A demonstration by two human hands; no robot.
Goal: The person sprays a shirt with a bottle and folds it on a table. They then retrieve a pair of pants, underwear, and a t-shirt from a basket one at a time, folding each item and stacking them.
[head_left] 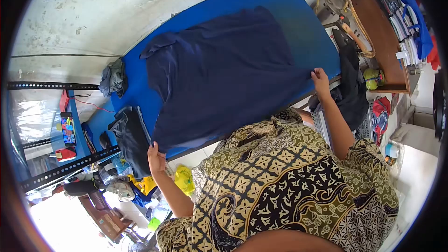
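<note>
A dark navy garment lies spread over a blue-covered table, with some creases toward its left side. My left hand pinches the garment's near left corner at the table's front edge. At the right, my right hand holds another corner between thumb and fingers, and the cloth is stretched out toward it. The near edge of the garment runs between the two hands, close to my patterned clothing.
Folded dark jeans and a grey cloth bundle sit at the table's left. An iron stands beyond the right end, near a brown shelf with stacked items. A phone is at far left.
</note>
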